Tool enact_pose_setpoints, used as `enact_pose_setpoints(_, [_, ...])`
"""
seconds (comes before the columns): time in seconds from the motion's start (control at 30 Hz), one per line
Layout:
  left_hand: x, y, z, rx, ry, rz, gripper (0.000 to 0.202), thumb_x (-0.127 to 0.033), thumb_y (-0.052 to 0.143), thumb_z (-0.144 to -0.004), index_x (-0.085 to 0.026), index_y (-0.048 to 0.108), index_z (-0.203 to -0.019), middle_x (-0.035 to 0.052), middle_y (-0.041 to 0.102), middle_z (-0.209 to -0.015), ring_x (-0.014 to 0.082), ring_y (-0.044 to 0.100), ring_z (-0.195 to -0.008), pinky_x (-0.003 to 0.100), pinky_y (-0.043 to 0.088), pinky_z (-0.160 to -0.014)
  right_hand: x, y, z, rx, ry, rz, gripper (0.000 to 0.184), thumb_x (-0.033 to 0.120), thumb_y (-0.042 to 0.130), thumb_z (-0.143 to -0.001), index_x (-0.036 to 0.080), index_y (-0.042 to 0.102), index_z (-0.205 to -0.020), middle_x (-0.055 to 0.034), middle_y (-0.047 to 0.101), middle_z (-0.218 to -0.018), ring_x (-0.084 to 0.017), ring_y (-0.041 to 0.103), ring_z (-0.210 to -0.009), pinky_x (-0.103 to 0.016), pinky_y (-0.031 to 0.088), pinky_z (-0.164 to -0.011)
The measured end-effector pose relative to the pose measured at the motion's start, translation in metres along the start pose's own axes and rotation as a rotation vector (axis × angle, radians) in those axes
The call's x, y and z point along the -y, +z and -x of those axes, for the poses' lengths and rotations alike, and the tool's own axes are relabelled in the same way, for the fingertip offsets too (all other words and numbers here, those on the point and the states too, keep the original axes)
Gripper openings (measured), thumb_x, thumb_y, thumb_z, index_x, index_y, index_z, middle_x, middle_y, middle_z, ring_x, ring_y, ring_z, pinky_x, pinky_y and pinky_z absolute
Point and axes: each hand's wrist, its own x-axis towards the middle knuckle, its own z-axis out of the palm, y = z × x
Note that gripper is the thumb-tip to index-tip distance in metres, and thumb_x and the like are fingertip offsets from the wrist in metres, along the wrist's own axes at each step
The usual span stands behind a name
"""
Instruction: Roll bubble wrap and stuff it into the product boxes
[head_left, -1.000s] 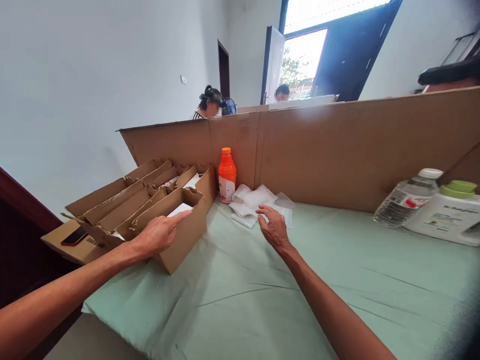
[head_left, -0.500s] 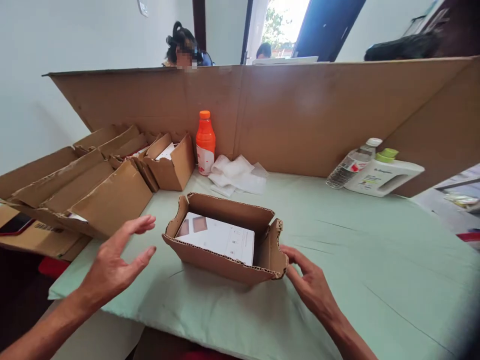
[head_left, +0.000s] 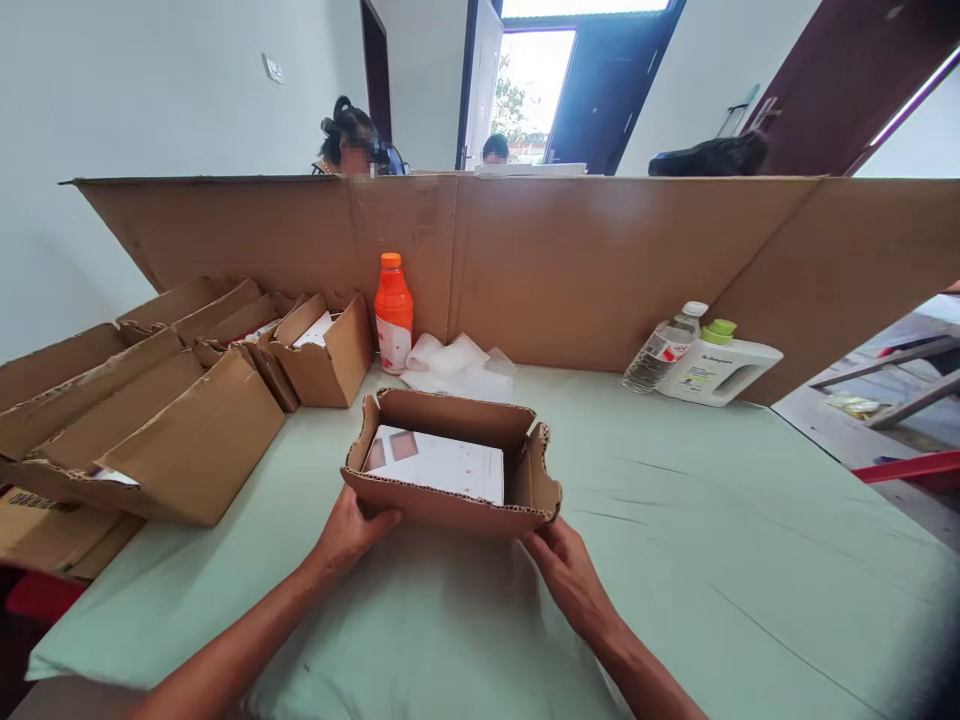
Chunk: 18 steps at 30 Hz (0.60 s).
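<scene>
In front of me is an open cardboard box (head_left: 450, 512) with notched ends. Inside it lies a white carton (head_left: 442, 465) with two brownish squares printed on it; bare space shows at the box's right end. My left hand (head_left: 352, 530) grips the lower left corner, thumb along the front wall and fingers partly hidden behind the end. At the lower right corner my right hand (head_left: 559, 560) holds the box, its fingertips hidden beneath or behind the cardboard.
An orange bottle (head_left: 393, 315) and crumpled white wrapping (head_left: 461, 368) stand behind the box. More cardboard boxes (head_left: 217, 430) crowd the left. A clear bottle (head_left: 664, 350) leans against a white jug (head_left: 720, 370) at right. A tall cardboard partition (head_left: 585, 270) closes the back; two people sit beyond it.
My left hand has come from the open air at left onto the box's left corner. My right hand has shifted lower on the right end. The camera view has tilted up.
</scene>
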Motion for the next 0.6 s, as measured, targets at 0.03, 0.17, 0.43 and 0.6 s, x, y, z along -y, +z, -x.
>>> enact_pose_setpoints(0.03, [0.0, 0.004, -0.007, -0.018, 0.025, 0.022, 0.079, -0.053, 0.083, -0.061, -0.014, 0.055, -0.123, 0.0164, 0.07, -0.115, 0.0366, 0.067, -0.109, 0.048, 0.056, -0.093, 0.0, 0.001, -0.01, -0.002, 0.001, -0.034, 0.043, 0.05, 0.057, -0.09, 0.019, 0.067, -0.118, -0.0106, 0.073, -0.109, -0.026, 0.067, -0.098, -0.038, 0.055, -0.088])
enact_pose_setpoints(0.17, [0.007, 0.015, -0.027, -0.095, 0.072, 0.053, 0.085, -0.051, 0.08, -0.067, -0.017, 0.043, -0.136, 0.015, 0.064, -0.129, 0.0317, 0.061, -0.121, 0.045, 0.05, -0.102, -0.002, 0.001, -0.041, 0.071, 0.0, -0.129, 0.045, 0.049, 0.062, -0.087, 0.021, 0.067, -0.122, -0.0104, 0.071, -0.119, -0.026, 0.067, -0.104, -0.039, 0.054, -0.094])
enact_pose_setpoints(0.43, [0.041, 0.016, -0.025, -0.183, -0.049, -0.061, 0.079, -0.057, 0.078, -0.069, -0.019, 0.05, -0.132, 0.0153, 0.068, -0.121, 0.0348, 0.066, -0.113, 0.045, 0.056, -0.093, -0.003, -0.043, -0.154, -0.036, -0.267, 0.438, 0.038, 0.043, 0.049, -0.093, 0.022, 0.071, -0.117, -0.0093, 0.074, -0.117, -0.028, 0.068, -0.105, -0.039, 0.055, -0.089])
enact_pose_setpoints(0.6, [0.049, 0.02, -0.022, -0.191, -0.092, -0.109, 0.08, -0.063, 0.074, -0.072, -0.021, 0.052, -0.136, 0.0154, 0.07, -0.119, 0.0372, 0.068, -0.11, 0.049, 0.059, -0.09, 0.006, -0.004, -0.286, -0.032, -0.526, 0.76, 0.062, 0.025, 0.065, -0.083, 0.024, 0.053, -0.144, -0.0122, 0.048, -0.155, -0.037, 0.044, -0.141, -0.058, 0.037, -0.111])
